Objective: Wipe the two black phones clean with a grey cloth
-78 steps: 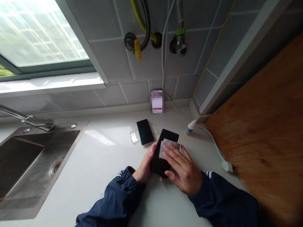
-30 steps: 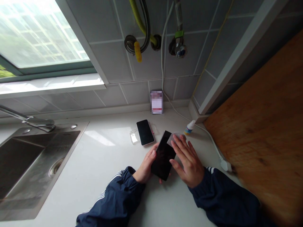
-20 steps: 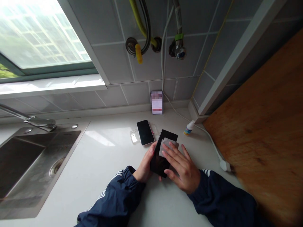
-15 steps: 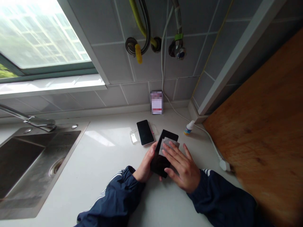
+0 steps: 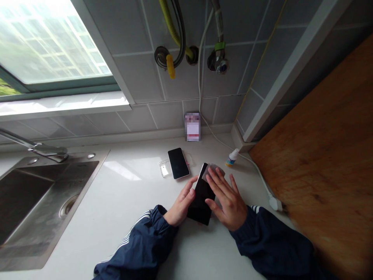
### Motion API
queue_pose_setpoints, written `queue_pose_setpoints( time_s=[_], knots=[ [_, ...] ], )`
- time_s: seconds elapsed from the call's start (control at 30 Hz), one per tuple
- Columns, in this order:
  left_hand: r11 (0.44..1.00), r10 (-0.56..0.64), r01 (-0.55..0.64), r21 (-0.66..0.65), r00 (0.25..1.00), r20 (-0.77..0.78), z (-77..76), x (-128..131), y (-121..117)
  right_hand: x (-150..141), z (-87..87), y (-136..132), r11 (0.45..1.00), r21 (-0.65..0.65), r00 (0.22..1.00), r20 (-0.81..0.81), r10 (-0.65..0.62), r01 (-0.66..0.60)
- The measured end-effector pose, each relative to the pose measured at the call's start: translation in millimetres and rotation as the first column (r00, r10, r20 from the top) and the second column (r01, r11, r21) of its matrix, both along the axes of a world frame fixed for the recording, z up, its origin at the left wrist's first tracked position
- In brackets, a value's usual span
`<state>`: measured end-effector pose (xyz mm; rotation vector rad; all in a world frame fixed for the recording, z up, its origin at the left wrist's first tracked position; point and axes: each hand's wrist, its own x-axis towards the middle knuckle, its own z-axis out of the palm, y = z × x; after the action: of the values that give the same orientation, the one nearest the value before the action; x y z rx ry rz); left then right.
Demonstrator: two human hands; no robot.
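Observation:
My left hand [image 5: 182,206] grips the left edge of a black smartphone [image 5: 201,197], which is tilted above the white counter. My right hand [image 5: 225,204] presses a small grey cleaning cloth [image 5: 213,171] against the phone's upper right edge, with its fingers spread over the cloth. Just beyond my hands lies a second black-screened smartphone [image 5: 178,163]. A clear phone case [image 5: 164,169] lies to its left, partly hidden under it.
A small white dropper bottle [image 5: 232,158] stands by the wall, and a white cable [image 5: 256,179] runs to a plug. A steel sink [image 5: 35,198] and faucet [image 5: 43,151] are at left. A wooden board [image 5: 314,155] is at right, and a blurred packet [image 5: 192,126] leans on the tiles.
The cloth has slid off the phone's face to its upper right edge, following my right hand. The black phone has turned, showing a narrower, more tilted face.

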<state>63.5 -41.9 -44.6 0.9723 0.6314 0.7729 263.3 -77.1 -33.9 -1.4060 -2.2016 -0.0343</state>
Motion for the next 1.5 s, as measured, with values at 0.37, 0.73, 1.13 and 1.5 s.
queue_pose_setpoints(
  time_s=[0.37,0.73,1.13,1.5],
  knots=[
    [0.965,0.071,0.0,-0.262,0.963,0.26,4.7,7.1,4.4,-12.5,3.8,-11.4,0.964,-0.122,0.972,-0.001,0.237,-0.235],
    [0.945,0.121,-0.018,-0.326,0.947,0.298,5.5,6.5,7.8,-24.9,5.7,-23.6,0.909,-0.107,0.914,0.007,0.405,-0.402],
    [0.986,-0.034,0.057,-0.157,0.988,0.15,-8.2,0.5,2.9,-12.0,5.0,-9.9,0.977,-0.016,0.974,0.074,0.214,-0.214],
    [0.965,-0.204,0.223,-0.136,0.969,0.137,9.3,-1.1,3.2,-0.2,7.1,-1.2,0.999,0.037,0.999,-0.032,0.009,-0.008]
  ],
)
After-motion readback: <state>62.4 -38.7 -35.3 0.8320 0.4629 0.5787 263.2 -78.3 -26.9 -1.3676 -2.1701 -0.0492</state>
